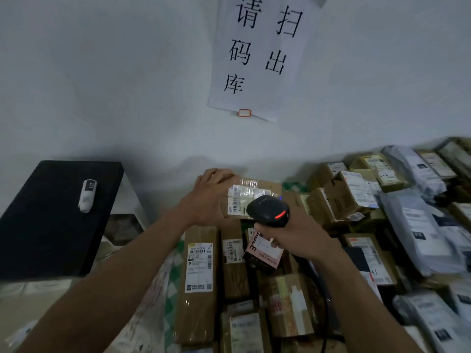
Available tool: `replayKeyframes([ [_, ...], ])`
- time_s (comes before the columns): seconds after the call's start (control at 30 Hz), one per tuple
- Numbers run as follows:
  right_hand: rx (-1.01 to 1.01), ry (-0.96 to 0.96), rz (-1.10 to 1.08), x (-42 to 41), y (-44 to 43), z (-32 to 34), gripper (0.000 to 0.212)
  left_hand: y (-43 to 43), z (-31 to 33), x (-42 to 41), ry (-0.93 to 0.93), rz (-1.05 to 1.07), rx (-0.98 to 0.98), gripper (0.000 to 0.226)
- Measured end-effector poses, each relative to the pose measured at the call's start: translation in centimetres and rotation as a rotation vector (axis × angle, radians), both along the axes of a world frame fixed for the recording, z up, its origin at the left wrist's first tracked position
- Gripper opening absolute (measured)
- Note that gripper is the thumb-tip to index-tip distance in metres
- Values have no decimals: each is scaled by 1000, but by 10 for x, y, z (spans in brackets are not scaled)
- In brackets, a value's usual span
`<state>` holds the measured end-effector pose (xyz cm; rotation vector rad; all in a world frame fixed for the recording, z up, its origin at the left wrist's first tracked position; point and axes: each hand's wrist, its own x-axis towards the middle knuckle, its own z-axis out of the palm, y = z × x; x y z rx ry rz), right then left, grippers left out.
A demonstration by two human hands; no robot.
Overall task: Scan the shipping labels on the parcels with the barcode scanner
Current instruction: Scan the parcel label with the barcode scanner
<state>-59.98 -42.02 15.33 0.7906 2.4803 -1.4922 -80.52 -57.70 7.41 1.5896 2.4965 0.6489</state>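
Black scanner (268, 211) over label (244, 197), parcel (265, 184) held

Single wide head-worn view, forward and down, close over parcels (198, 276) by wall (102, 72)

Parcel depot/stockrm: heaps of labelled parcels (351, 197), scan-out wall sign (260, 54).

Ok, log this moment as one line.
phase: scanning | left hand: holds taped parcel | right hand: grips scanner, red light on, aimed at its label
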Motion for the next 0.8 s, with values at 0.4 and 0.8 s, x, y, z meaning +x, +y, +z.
replayKeyframes([
  [0.4, 258, 58, 203, 14, -20, 17, 68, -9, 37, -18, 71, -263, -198, 116],
  [0.8, 361, 89, 236, 11, -24, 16, 69, -10, 33, -24, 79, -282, -239, 119],
])
